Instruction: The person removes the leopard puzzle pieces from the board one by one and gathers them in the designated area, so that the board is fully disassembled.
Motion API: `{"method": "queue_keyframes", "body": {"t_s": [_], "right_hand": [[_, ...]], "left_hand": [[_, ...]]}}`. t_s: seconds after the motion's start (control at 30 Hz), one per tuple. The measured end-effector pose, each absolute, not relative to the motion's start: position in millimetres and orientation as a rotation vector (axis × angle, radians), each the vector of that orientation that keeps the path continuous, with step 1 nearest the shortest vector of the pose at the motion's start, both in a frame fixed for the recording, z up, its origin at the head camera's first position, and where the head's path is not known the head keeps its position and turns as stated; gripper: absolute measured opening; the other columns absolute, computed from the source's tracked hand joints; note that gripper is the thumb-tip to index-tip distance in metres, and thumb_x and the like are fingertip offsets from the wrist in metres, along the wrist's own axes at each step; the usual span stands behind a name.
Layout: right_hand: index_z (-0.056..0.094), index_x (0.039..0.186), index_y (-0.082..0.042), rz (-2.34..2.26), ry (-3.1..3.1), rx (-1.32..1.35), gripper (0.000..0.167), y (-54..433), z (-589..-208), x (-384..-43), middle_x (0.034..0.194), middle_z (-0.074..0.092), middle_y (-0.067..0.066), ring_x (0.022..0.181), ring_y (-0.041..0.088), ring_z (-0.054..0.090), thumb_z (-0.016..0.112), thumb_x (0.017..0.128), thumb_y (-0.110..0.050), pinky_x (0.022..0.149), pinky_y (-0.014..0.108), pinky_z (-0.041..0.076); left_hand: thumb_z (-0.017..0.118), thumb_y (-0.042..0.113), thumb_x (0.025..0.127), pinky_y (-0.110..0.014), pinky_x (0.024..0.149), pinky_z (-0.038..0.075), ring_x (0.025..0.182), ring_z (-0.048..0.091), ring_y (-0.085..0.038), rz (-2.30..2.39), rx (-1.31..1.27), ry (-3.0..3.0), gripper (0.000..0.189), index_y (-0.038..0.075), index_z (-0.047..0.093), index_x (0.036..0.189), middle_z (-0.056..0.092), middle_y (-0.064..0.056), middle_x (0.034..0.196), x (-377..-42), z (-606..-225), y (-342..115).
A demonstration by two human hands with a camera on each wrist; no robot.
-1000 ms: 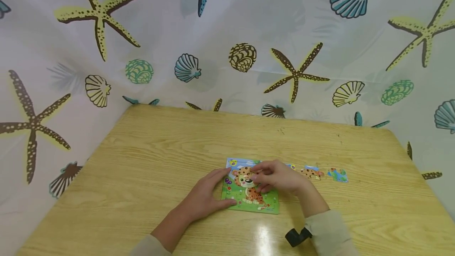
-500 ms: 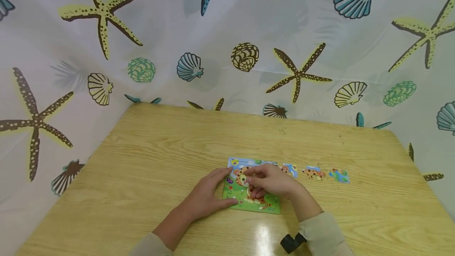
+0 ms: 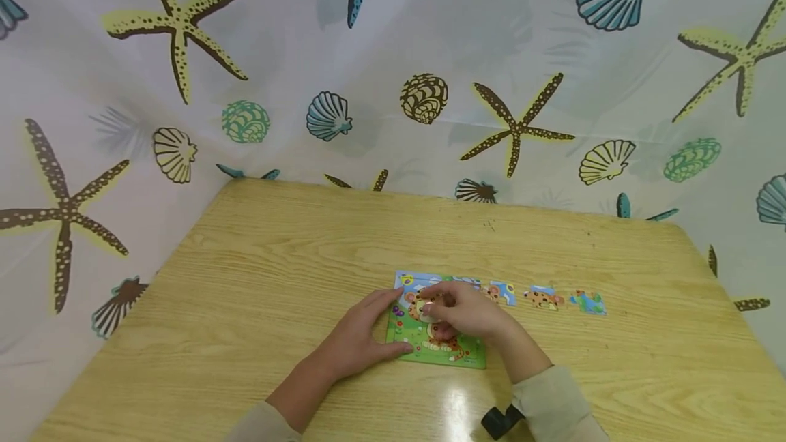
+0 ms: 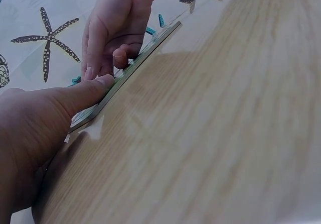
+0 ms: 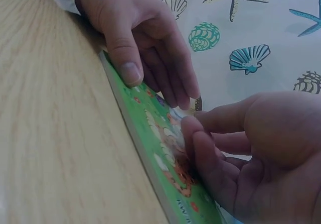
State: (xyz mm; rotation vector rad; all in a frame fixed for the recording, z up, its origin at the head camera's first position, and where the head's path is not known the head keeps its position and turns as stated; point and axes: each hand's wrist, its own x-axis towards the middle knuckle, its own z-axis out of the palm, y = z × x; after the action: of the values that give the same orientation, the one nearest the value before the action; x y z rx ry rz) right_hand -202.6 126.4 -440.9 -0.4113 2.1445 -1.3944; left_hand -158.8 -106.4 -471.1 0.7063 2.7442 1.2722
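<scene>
A flat jigsaw puzzle board (image 3: 454, 359) with a spotted leopard cub on green grass lies on the table. My left hand (image 3: 353, 336) spans its left side, thumb resting on the near left corner and fingertips at the far left edge. In the right wrist view that thumb lies over the green border of the board (image 5: 145, 156). My right hand (image 3: 469, 309) is over the cub's face, thumb and index finger pinching a puzzle piece (image 3: 428, 307), mostly hidden by the fingers, close on the board. Its other fingers curl beneath the palm, low over the picture.
Right of the board, a row of loose puzzle pieces lies on the wooden table (image 3: 295, 237): one with an ear and blue sky (image 3: 503, 292), one spotted orange (image 3: 543, 297), one blue and green (image 3: 587, 302). A patterned white cloth (image 3: 381, 108) surrounds the table.
My right hand has moved a little left over the cub's face, uncovering the nearest loose piece more. The left hand has stayed on the board's left side.
</scene>
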Motion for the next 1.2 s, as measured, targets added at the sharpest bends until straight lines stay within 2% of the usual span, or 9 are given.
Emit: {"method": "queue_keyframes", "body": {"t_s": [0.13,0.3,0.6,0.93,1.2], "right_hand": [[0.061,0.131,0.002,-1.351,2.197,-0.458,0.035,125,-444,-203,0.087,0.068,0.011,0.059,0.012,0.065,0.058,0.101,-0.015,0.058,0.028,0.058],[0.058,0.132,0.003,-1.358,2.179,-0.454,0.035,124,-443,-202,0.09,0.068,0.013,0.062,0.013,0.065,0.056,0.102,-0.014,0.06,0.03,0.059],[0.057,0.126,0.002,-1.467,2.13,-0.338,0.029,120,-442,-200,0.086,0.063,0.012,0.066,0.015,0.066,0.058,0.101,-0.013,0.064,0.03,0.061],[0.056,0.116,0.004,-1.546,2.126,-0.287,0.022,116,-444,-198,0.087,0.062,0.011,0.064,0.015,0.065,0.061,0.099,-0.008,0.061,0.029,0.06],[0.059,0.115,0.005,-1.565,2.139,-0.24,0.02,116,-443,-198,0.089,0.064,0.012,0.064,0.015,0.066,0.062,0.097,-0.004,0.062,0.029,0.062]], "left_hand": [[0.085,0.039,0.078,-0.048,0.114,0.042,0.137,0.049,-0.026,1.275,0.695,2.74,0.088,0.01,0.043,0.151,0.052,-0.006,0.146,-158,-472,-105],[0.085,0.039,0.078,-0.049,0.114,0.042,0.138,0.049,-0.027,1.274,0.681,2.74,0.089,0.011,0.043,0.151,0.052,-0.006,0.146,-158,-470,-105],[0.085,0.04,0.079,-0.05,0.115,0.041,0.139,0.048,-0.028,1.275,0.681,2.735,0.09,0.012,0.041,0.152,0.051,-0.005,0.147,-158,-471,-105],[0.076,0.035,0.089,-0.049,0.115,0.041,0.137,0.049,-0.027,1.234,0.662,2.784,0.074,0.011,0.043,0.151,0.053,-0.004,0.145,-159,-474,-102],[0.079,0.033,0.087,-0.048,0.116,0.04,0.138,0.049,-0.028,1.243,0.64,2.806,0.076,0.01,0.045,0.15,0.054,-0.007,0.145,-161,-476,-100]]}}
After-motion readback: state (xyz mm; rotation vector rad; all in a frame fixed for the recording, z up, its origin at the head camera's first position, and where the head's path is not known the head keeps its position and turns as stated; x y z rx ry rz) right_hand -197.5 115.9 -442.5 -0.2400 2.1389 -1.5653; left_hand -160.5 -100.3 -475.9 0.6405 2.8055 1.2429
